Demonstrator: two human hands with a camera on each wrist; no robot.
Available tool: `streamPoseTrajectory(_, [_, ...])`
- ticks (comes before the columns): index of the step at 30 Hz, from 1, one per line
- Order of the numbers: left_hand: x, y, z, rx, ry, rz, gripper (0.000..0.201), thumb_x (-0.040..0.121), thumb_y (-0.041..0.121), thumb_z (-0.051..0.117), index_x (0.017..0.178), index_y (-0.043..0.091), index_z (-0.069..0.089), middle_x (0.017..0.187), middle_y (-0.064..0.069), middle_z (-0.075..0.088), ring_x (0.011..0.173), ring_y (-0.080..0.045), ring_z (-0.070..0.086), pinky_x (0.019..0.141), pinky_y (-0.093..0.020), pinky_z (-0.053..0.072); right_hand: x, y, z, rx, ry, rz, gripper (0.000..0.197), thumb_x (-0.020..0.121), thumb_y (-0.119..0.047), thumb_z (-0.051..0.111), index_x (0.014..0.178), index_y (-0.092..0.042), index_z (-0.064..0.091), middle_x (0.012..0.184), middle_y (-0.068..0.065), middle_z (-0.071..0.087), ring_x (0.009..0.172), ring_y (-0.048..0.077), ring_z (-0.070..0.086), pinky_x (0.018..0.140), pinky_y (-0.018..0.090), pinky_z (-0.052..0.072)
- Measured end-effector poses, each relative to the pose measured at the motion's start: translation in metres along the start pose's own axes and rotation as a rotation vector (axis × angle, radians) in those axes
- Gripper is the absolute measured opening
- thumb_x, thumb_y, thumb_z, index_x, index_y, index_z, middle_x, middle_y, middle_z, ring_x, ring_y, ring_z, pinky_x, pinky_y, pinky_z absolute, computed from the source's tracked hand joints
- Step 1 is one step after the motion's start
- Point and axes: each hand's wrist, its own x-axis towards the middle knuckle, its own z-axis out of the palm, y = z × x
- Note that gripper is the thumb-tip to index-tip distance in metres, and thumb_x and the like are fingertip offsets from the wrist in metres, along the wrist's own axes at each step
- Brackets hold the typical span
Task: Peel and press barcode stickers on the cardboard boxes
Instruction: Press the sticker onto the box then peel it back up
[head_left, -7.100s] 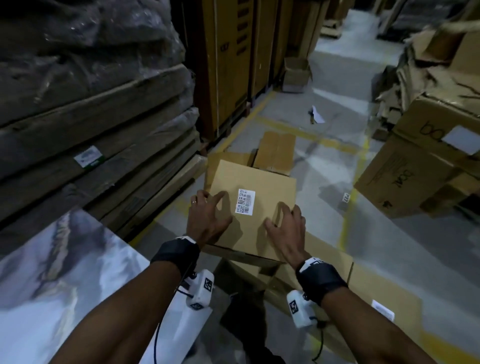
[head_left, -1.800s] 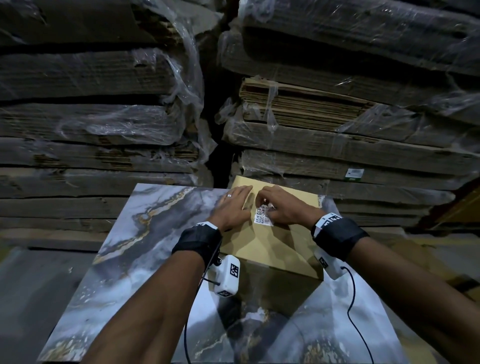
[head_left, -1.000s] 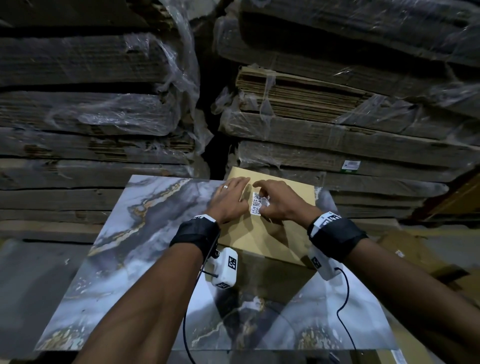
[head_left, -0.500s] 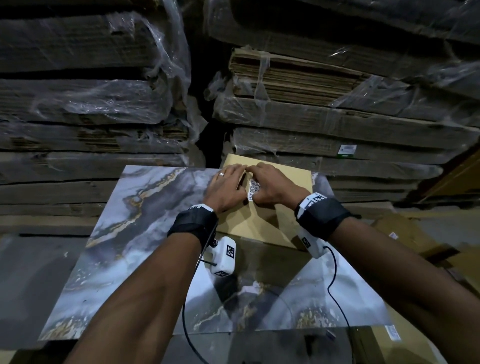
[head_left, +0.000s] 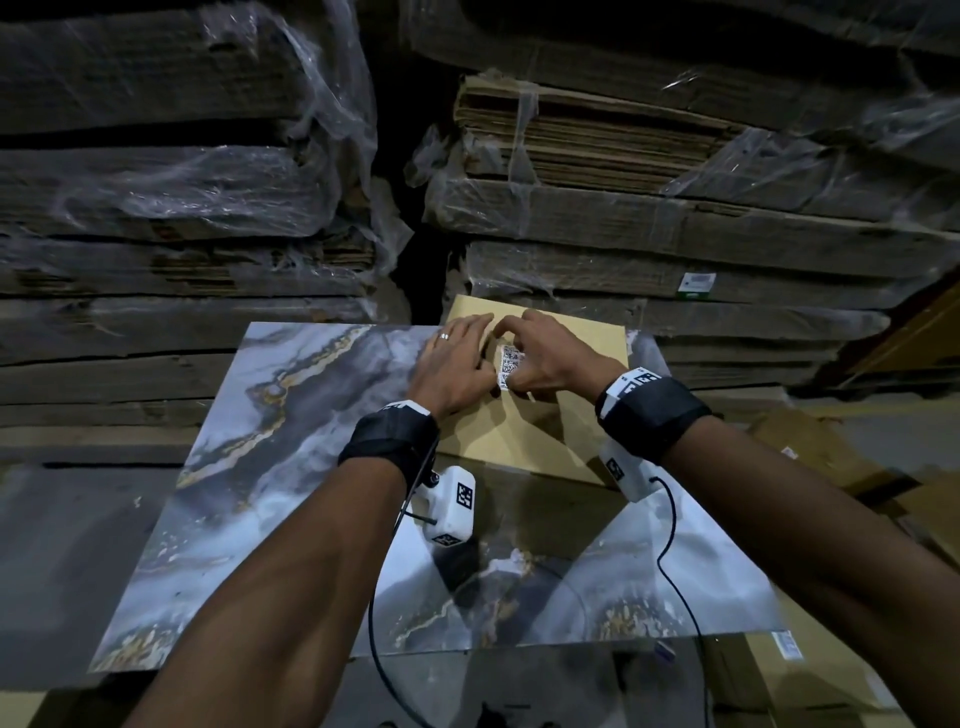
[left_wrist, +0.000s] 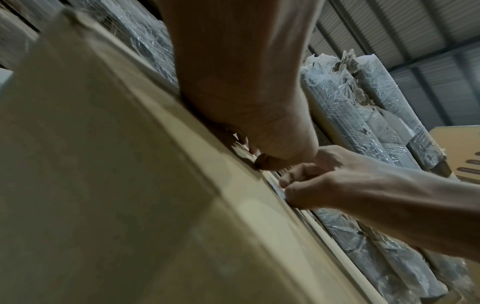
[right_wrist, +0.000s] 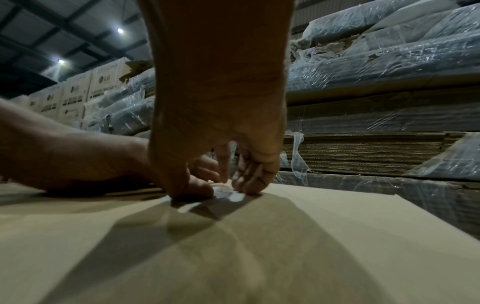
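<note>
Pressing down at the centre of the head view, both hands meet on the barcode sticker (head_left: 510, 365), which lies flat on the cardboard box (head_left: 524, 441). The left hand (head_left: 453, 366) lies spread, fingers straight and flat on the cardboard at the sticker's left edge, gripping nothing. The right hand (head_left: 553, 358) arches over it, thumb and curled fingertips (right_wrist: 246, 185) bearing down on the label's lower corner. The box sits at the far right part of the marble-patterned bench (head_left: 291, 467), its far edge close against the shrink-wrapped stacks of flattened cardboard (head_left: 675, 218) filling the upper half of the frame. Open bench surface spreads to the left and lower centre of the picture; loose cardboard (head_left: 810, 441) lies off the right edge.
</note>
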Motion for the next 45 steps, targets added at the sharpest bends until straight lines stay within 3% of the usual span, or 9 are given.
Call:
streamPoseTrajectory(3, [-0.002, 0.001, -0.002, 0.009, 0.013, 0.006, 0.080, 0.075, 0.035, 0.042, 0.153, 0.017, 0.037, 0.152, -0.006, 0.044, 0.141, -0.024, 0.037, 0.117, -0.045, 0.028, -0.007, 0.011, -0.002, 0.005, 0.060, 0.087, 0.082, 0.068, -0.037, 0.086, 0.138, -0.008, 0.053, 0.122, 0.018, 0.056, 0.110, 0.035, 0.056, 0.084, 0.033, 0.043])
streamPoseTrajectory(7, [-0.003, 0.002, 0.000, 0.026, 0.026, 0.017, 0.081, 0.074, 0.034, 0.043, 0.152, 0.017, 0.038, 0.151, -0.006, 0.045, 0.140, -0.024, 0.038, 0.118, -0.043, 0.028, -0.018, 0.021, 0.004, 0.019, 0.076, 0.106, 0.087, 0.073, -0.041, 0.084, 0.143, -0.004, 0.049, 0.119, 0.019, 0.061, 0.110, 0.035, 0.056, 0.087, 0.036, 0.042])
streamPoseTrajectory(16, [-0.005, 0.004, 0.000, 0.025, 0.023, 0.028, 0.079, 0.074, 0.033, 0.041, 0.152, 0.017, 0.037, 0.151, -0.005, 0.044, 0.140, -0.023, 0.037, 0.117, -0.045, 0.027, -0.019, 0.020, 0.009, -0.004, 0.064, 0.123, 0.096, 0.072, -0.044, 0.083, 0.147, -0.004, 0.037, 0.114, 0.019, 0.056, 0.107, 0.035, 0.051, 0.078, 0.034, 0.033])
streamPoseTrajectory(21, [-0.005, 0.006, 0.001, 0.039, 0.011, 0.018, 0.077, 0.076, 0.035, 0.039, 0.152, 0.019, 0.037, 0.151, -0.004, 0.044, 0.140, -0.023, 0.037, 0.117, -0.048, 0.028, -0.016, 0.013, 0.012, -0.043, 0.066, 0.161, 0.090, 0.069, -0.037, 0.083, 0.139, -0.001, 0.040, 0.106, 0.020, 0.056, 0.101, 0.038, 0.052, 0.072, 0.033, 0.029])
streamPoseTrajectory(25, [-0.004, 0.005, 0.003, 0.031, 0.017, 0.016, 0.069, 0.085, 0.040, 0.037, 0.152, 0.020, 0.037, 0.151, -0.002, 0.044, 0.140, -0.022, 0.037, 0.115, -0.046, 0.028, -0.016, 0.004, 0.011, -0.076, 0.067, 0.197, 0.090, 0.068, -0.029, 0.082, 0.142, 0.000, 0.038, 0.107, 0.020, 0.056, 0.102, 0.037, 0.052, 0.071, 0.032, 0.028])
streamPoseTrajectory(31, [-0.005, 0.005, -0.001, -0.022, -0.005, 0.008, 0.080, 0.076, 0.035, 0.040, 0.154, 0.018, 0.035, 0.153, -0.004, 0.043, 0.143, -0.023, 0.035, 0.116, -0.045, 0.026, -0.017, -0.002, 0.010, -0.086, 0.054, 0.207, 0.097, 0.074, -0.028, 0.080, 0.151, 0.000, 0.029, 0.117, 0.022, 0.054, 0.110, 0.039, 0.051, 0.075, 0.030, 0.027])
streamPoseTrajectory(36, [-0.005, 0.004, -0.005, -0.102, 0.015, -0.019, 0.070, 0.090, 0.023, 0.057, 0.155, 0.021, 0.031, 0.150, -0.002, 0.045, 0.142, -0.021, 0.033, 0.115, -0.037, 0.021, -0.020, -0.006, 0.009, -0.104, 0.057, 0.200, 0.095, 0.076, -0.031, 0.080, 0.150, 0.003, 0.031, 0.120, 0.022, 0.054, 0.112, 0.039, 0.052, 0.076, 0.031, 0.029])
streamPoseTrajectory(45, [-0.011, 0.010, -0.014, -0.123, -0.009, -0.016, 0.075, 0.088, 0.018, 0.060, 0.157, 0.022, 0.029, 0.152, -0.002, 0.042, 0.144, -0.020, 0.029, 0.116, -0.036, 0.016, -0.015, -0.013, 0.010, -0.134, 0.064, 0.238, 0.077, 0.072, -0.032, 0.079, 0.133, 0.002, 0.047, 0.111, 0.019, 0.057, 0.104, 0.036, 0.054, 0.077, 0.037, 0.039])
